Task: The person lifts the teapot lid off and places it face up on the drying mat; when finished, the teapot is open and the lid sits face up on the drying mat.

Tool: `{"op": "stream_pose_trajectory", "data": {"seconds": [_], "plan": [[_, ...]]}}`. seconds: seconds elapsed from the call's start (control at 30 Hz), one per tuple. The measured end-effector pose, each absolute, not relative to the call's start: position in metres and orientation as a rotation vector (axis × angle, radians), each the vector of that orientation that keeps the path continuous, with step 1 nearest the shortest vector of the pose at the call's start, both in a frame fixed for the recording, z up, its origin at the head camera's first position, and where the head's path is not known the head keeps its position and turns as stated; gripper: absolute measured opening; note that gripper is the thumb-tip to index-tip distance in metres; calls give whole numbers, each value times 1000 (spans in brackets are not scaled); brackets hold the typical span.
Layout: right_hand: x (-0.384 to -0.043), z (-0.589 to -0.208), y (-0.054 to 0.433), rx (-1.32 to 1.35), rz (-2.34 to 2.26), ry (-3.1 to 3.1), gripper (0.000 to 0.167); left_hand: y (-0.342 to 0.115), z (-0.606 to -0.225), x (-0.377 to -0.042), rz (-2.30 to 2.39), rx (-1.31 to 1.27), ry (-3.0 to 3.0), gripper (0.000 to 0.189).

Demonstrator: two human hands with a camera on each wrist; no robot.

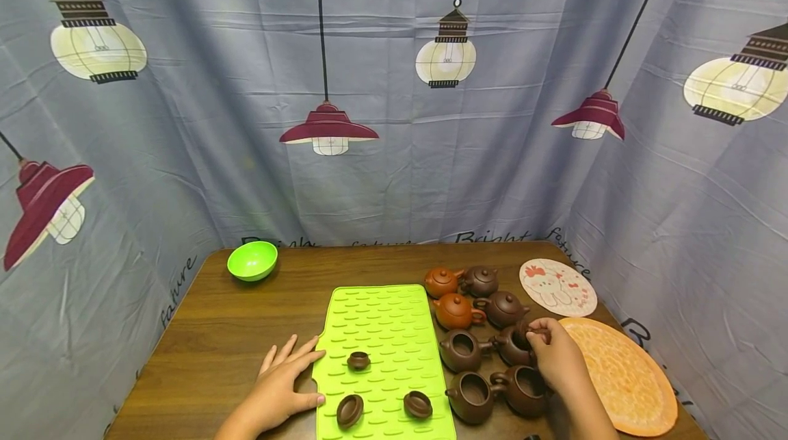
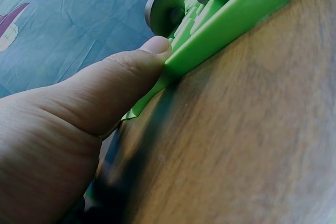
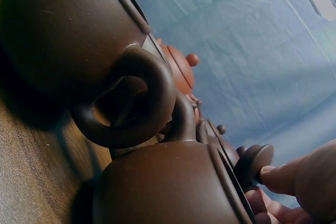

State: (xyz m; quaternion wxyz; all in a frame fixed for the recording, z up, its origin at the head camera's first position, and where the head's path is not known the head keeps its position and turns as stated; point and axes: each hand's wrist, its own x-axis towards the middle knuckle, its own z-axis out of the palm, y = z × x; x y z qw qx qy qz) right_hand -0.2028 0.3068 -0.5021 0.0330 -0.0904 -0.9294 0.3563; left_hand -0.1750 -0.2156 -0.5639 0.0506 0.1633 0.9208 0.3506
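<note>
My right hand (image 1: 557, 354) pinches a dark brown teapot lid (image 3: 257, 162) between thumb and fingers. It holds the lid, tilted, at the mouth of an uncovered brown teapot (image 1: 511, 347) in the right column. My left hand (image 1: 277, 385) lies with fingers spread at the left edge of the lime-green mat (image 1: 382, 317), its thumb (image 2: 131, 66) against that edge. Three brown lids lie on the mat: one farther back (image 1: 358, 360), one near the left (image 1: 349, 411) and one near the right (image 1: 418, 404).
Three more uncovered brown teapots stand close by, among them one at the front (image 1: 473, 395). Behind them are lidded orange teapots (image 1: 454, 310) and lidded brown ones (image 1: 505, 308). A round orange mat (image 1: 622, 378), a rabbit-print mat (image 1: 557, 287) and a green bowl (image 1: 252, 260) lie farther out.
</note>
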Motion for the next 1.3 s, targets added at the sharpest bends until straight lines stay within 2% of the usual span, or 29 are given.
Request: {"op": "stream_pose_trajectory", "data": {"seconds": [0.3, 0.6, 0.97, 1.3], "plan": [[-203, -500, 307, -376, 1455, -2781, 35, -215, -562, -174, 1065, 493, 2797, 86], [-202, -505, 314, -433, 1843, -2542, 39, -215, -561, -174, 1068, 494, 2800, 86], [-202, -503, 312, -352, 2085, -2308, 27, -214, -562, -174, 1067, 491, 2801, 86], [-204, -497, 281, -197, 2308, -2157, 22, -214, -562, -174, 1063, 493, 2808, 86]]}}
